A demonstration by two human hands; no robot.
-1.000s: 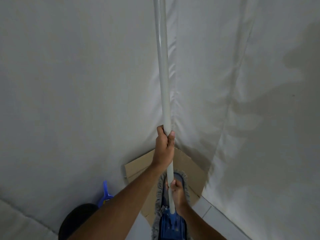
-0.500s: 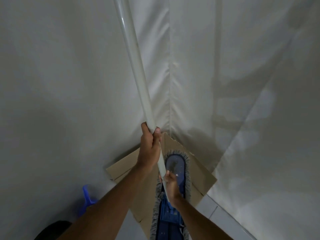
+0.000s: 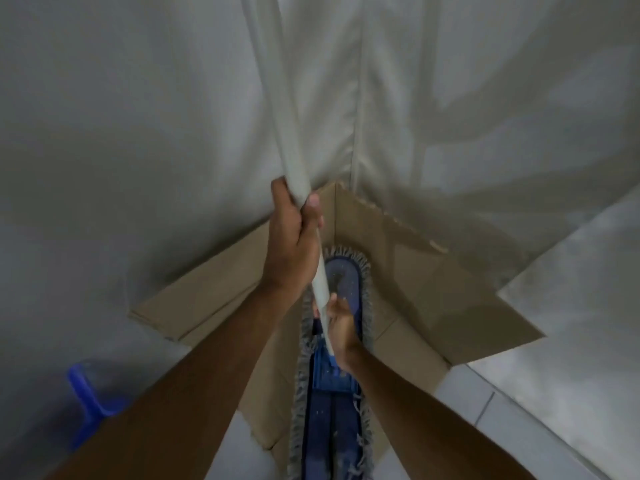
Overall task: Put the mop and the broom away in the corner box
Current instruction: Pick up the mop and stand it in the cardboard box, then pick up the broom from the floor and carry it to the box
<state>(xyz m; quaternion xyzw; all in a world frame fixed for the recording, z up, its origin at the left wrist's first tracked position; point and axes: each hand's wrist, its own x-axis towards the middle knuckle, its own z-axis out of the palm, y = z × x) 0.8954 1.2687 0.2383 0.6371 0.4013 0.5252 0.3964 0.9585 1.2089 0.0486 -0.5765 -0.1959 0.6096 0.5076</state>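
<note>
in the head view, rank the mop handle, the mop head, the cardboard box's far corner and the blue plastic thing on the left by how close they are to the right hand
1. mop handle: gripped in the right hand.
2. mop head: directly below the hand, blue with grey fringe.
3. cardboard box far corner: beyond, against the curtain.
4. blue plastic thing: far off, low on the left.

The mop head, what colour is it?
Blue pad with a grey fringe, on the mop head; head view.

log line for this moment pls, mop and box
step: stowing mop | left hand: high on mop pole | right hand: low on pole | mop head: over cardboard box
</note>
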